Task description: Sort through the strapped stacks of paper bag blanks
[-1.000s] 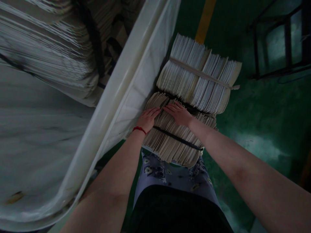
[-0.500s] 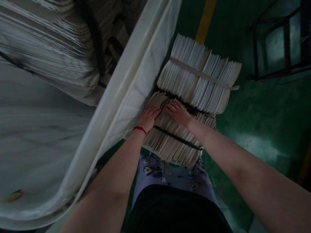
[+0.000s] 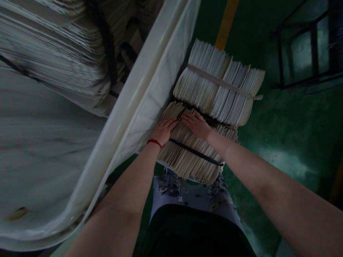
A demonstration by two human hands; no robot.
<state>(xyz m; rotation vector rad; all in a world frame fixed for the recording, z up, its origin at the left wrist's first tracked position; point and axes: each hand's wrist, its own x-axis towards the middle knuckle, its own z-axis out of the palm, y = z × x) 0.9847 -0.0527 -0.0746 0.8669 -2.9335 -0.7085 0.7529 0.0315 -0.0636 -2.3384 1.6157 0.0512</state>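
Observation:
A bundle of brownish cardboard-like sheets [image 3: 193, 157], standing on edge and bound with dark straps, lies in front of my legs. My left hand [image 3: 163, 131], with a red cord at the wrist, rests on its upper left part, fingers stretched out. Beside it my right hand [image 3: 195, 125] lies on top of the same bundle with its fingers extended. The fingertips of both hands are close together by a dark strap [image 3: 181, 112]. Just beyond is a second, paler bundle [image 3: 214, 85], tied with a light band; neither hand touches it.
On the left stands a large white bin [image 3: 125, 107] with a thick rim. Inside it is a big strapped stack of sheets [image 3: 59, 60]. A dark metal frame [image 3: 297, 53] stands at the upper right on the green floor [image 3: 281, 125], which has a yellow line [image 3: 227, 23].
Almost nothing differs. My hands stay on the brownish bundle, with only a very slight shift of the left fingers toward the right hand.

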